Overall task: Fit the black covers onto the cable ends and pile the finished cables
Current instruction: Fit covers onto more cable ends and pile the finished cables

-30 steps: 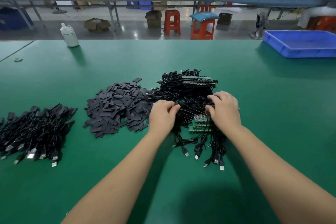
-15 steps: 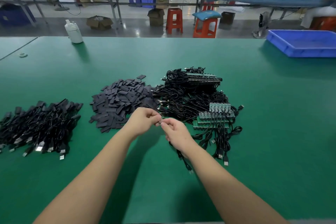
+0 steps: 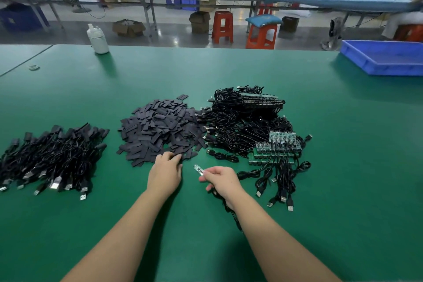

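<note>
Black covers (image 3: 160, 128) lie heaped mid-worktop (image 3: 343, 167), between the finished cables (image 3: 52, 158) at left and a tangle of uncovered cables (image 3: 247, 126) at right. Left hand (image 3: 165, 173) reaches into the heap's near edge, fingers curled onto covers; whether one is pinched cannot be told. Right hand (image 3: 223, 181) pinches a cable's bare circuit-board end (image 3: 198, 169), its lead trailing under the wrist, partly hidden. Green board strips (image 3: 274, 151) sit atop the tangle. White bottle (image 3: 98, 39) and blue tray (image 3: 384, 59) stand at the far edge, tray cut off right.
</note>
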`<state>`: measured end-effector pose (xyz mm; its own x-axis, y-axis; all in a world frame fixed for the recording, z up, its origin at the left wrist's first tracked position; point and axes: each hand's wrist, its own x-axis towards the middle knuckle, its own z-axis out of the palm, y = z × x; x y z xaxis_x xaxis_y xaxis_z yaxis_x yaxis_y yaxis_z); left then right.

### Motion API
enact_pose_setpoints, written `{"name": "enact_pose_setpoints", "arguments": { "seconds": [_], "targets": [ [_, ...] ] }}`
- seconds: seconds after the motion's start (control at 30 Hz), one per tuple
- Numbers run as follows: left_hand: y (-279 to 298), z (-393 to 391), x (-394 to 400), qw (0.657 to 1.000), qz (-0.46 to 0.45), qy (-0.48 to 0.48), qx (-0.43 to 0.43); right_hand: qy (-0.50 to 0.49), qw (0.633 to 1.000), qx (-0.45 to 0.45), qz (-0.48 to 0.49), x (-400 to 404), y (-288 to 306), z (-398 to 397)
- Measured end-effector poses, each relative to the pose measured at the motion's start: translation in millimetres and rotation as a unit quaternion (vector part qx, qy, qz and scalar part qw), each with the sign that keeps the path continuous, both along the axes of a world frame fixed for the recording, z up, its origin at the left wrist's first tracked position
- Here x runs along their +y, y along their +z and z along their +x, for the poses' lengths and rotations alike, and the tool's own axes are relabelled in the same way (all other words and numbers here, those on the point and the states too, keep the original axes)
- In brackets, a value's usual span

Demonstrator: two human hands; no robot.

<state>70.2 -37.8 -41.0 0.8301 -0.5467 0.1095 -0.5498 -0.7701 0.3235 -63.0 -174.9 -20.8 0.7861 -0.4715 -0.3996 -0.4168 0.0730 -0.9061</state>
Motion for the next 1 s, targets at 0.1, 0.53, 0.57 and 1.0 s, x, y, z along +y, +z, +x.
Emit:
{"name": "enact_pose_setpoints", "arguments": {
  "seconds": [0.1, 0.53, 0.57, 1.0],
  "targets": [
    [-6.9, -2.6, 2.1, 0.999, -0.025, -0.004, -0.030, -0.002, 0.999, -0.025, 0.045, -3.5, -0.6, -2.9],
    [-3.3, -3.6, 1.6, 0.997, -0.049, -0.031, -0.058, 0.021, 0.998, -0.023, 0.046, -8.9, -2.5, -5.6],
    [-3.8, -4.4, 2.0, 0.995, -0.051, -0.036, -0.075, 0.023, 0.998, -0.022, 0.044, -9.2, -2.6, -6.0],
    [15.1, -4.3, -4.7, 0.970, -0.058, 0.153, 0.177, 0.058, 0.998, -0.008, 0.027, -13.0, -4.1, -9.4]
  ]
}}
